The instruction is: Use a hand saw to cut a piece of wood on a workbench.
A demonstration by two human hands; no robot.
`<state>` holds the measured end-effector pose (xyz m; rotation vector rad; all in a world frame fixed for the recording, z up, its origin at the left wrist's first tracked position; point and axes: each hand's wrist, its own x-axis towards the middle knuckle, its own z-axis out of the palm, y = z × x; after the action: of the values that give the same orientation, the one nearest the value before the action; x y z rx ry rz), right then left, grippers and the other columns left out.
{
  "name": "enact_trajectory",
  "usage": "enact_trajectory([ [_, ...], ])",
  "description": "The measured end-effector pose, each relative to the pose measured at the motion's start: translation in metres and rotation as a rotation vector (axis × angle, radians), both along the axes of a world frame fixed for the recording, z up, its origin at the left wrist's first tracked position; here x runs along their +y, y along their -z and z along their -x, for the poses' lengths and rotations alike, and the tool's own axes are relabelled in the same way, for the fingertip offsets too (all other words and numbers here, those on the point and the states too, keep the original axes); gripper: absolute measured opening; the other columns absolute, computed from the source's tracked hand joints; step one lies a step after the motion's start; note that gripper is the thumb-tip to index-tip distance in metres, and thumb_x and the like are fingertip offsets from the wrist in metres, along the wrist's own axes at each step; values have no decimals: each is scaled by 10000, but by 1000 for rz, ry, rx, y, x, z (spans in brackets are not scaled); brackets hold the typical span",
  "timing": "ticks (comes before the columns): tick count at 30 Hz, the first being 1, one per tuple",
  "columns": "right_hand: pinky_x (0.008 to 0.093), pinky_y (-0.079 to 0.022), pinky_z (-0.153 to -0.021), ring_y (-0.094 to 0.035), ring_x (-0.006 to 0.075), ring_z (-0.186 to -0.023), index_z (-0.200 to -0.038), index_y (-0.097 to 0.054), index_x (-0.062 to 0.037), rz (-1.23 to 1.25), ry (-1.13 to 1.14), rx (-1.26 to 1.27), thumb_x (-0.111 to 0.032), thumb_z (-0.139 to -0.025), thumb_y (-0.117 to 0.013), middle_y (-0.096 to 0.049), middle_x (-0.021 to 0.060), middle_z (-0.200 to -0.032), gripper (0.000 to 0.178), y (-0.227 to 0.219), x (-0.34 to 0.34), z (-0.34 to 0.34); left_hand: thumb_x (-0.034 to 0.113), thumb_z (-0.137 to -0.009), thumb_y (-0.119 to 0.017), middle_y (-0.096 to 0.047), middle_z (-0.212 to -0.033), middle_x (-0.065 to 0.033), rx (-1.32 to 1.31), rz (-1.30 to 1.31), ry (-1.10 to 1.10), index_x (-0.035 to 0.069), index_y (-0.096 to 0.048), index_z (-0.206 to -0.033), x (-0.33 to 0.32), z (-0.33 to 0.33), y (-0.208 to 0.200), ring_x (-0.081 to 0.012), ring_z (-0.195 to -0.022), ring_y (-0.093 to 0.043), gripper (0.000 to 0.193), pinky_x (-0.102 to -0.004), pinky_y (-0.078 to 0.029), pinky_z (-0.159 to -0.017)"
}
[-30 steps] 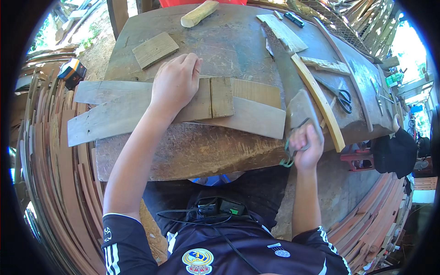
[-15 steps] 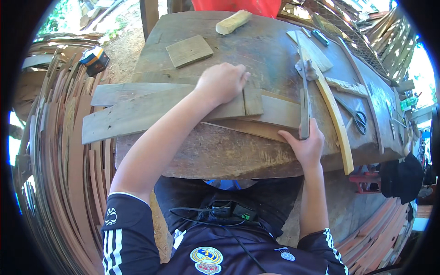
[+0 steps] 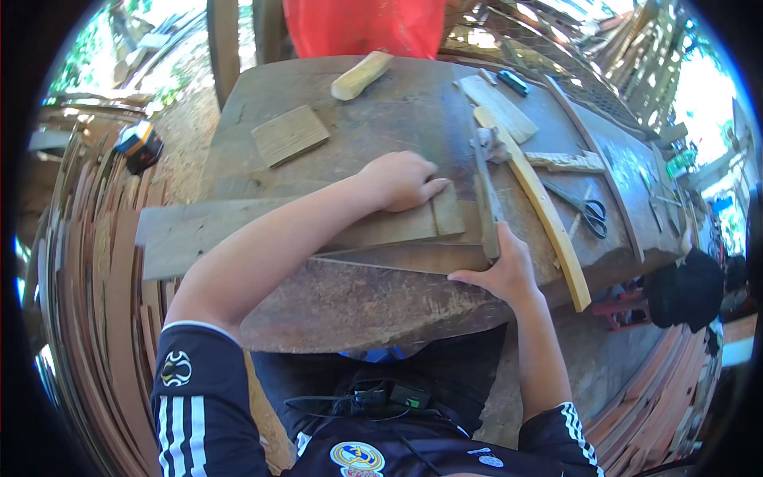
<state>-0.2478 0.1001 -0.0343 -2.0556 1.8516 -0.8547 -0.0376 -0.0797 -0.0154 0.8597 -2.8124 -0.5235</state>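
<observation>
The stacked boards lie side to side on the table, and at nine o'clock their ends poke out past its edge. Your left hand rests on top of them, fingers curled in; I can't tell if they pinch anything. At four o'clock from it, your right hand is at the low end of a thin tool, by the boards' right ends. Its thumb is spread wide; its other fingers are mostly hidden. A yellow curved stick lies near at one o'clock, so it's tight there. From your left hand, flat table top shows at twelve o'clock, and at six between boards and near edge.
</observation>
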Motion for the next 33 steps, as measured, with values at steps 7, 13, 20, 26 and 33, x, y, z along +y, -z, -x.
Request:
enact_trajectory([
  [7, 444, -544, -872, -687, 403, -1009, -1164, -583, -17, -92, -65, 49, -453, -552, -999, -702, 195, -1058, 859, -1, -15, 15, 485, -1003, -566, -718, -899, -211, 48, -261, -257, 22, -726, -875, 17, -9, 2, -410, -872, -670, 506, -487, -516, -792],
  [13, 480, -532, -870, -654, 461, -1014, -1084, -519, -12, -59, -175, 2, -504, -572, -969, -673, 256, -1030, 841, -5, -40, 16, 421, -1019, -566, -704, -855, -222, 171, -196, -332, 13, -702, -891, 21, -12, 3, -428, -843, -665, 449, -510, -513, -765],
  [20, 471, -523, -850, -661, 435, -1003, -1136, -562, -26, -140, -170, 96, -399, -588, -984, -692, 199, -1015, 785, -16, -70, 4, 394, -1016, -568, -715, -865, -227, 172, -144, -513, 36, -718, -913, 3, -21, 4, -439, -849, -686, 402, -532, -536, -777],
  [26, 451, -541, -792, -694, 375, -928, -1118, -603, -64, -87, 32, -153, -349, -585, -991, -714, 147, -977, 718, -24, -48, -13, 372, -1023, -557, -697, -821, -250, 200, -45, -566, 31, -689, -909, 3, -15, 5, -454, -814, -680, 383, -550, -542, -733],
  [33, 455, -557, -871, -705, 386, -1021, -1279, -611, -46, 60, 152, 39, -351, -522, -1015, -730, 182, -1072, 910, -16, -57, -46, 376, -1048, -495, -716, -874, -238, 190, -68, -496, 41, -691, -984, 2, -16, 0, -444, -838, -701, 393, -548, -563, -760],
])
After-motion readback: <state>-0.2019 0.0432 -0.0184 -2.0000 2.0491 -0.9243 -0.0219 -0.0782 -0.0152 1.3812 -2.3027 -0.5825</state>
